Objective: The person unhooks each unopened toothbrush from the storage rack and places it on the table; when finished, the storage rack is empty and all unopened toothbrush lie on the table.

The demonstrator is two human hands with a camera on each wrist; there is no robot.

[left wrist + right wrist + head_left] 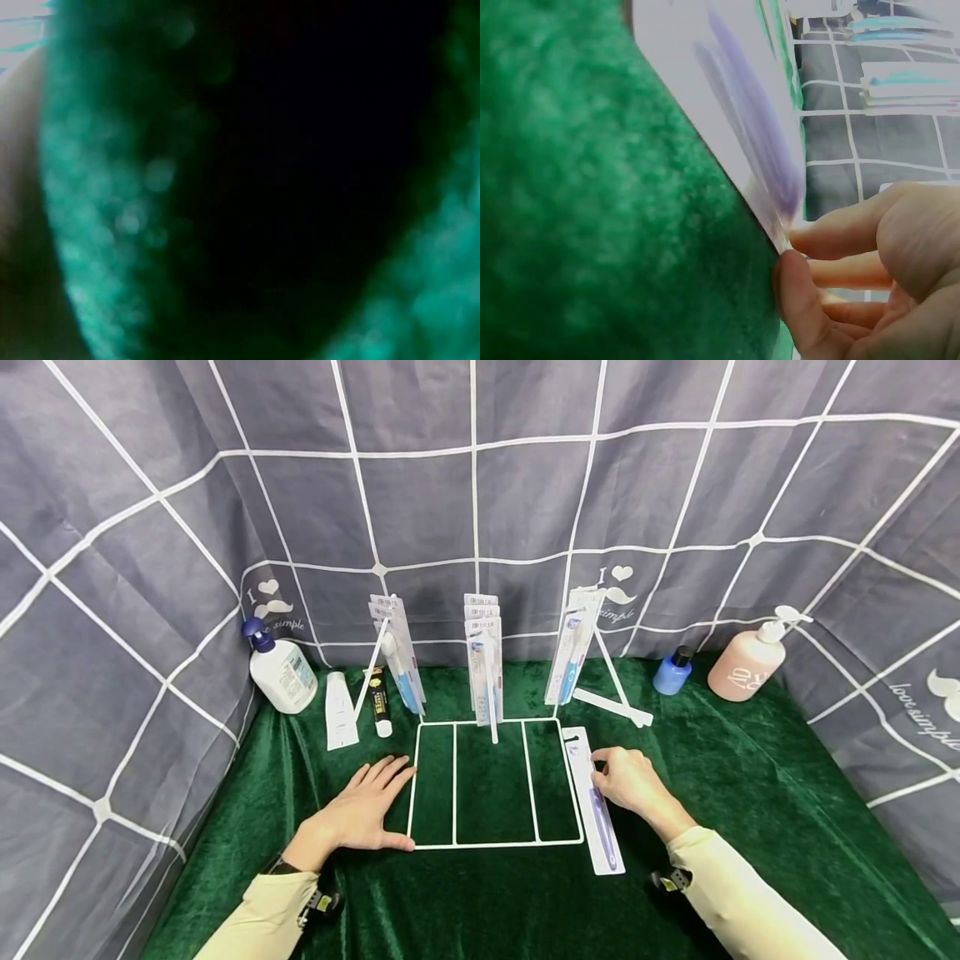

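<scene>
Palm down on the green cloth, my left hand (367, 810) has its fingers spread beside a white wire rack (454, 785), the thumb at its front left corner. My right hand (628, 781) pinches the edge of a packaged purple toothbrush (600, 814) between thumb and fingers. That toothbrush (757, 127) lies along the rack's right side, and in the right wrist view the fingertips (799, 289) grip its card. Packaged toothbrushes hang in three groups at the rack's back: left (401, 660), middle (483, 672) and right (573, 652). The left wrist view is mostly dark, blurred cloth.
Behind my left hand are a white pump bottle (283, 677), a white tube (341, 714) and a black tube (379, 702). A small blue bottle (672, 673) and a pink pump bottle (747, 664) stand at the back right. Grey gridded curtain (532, 502) surrounds the cloth.
</scene>
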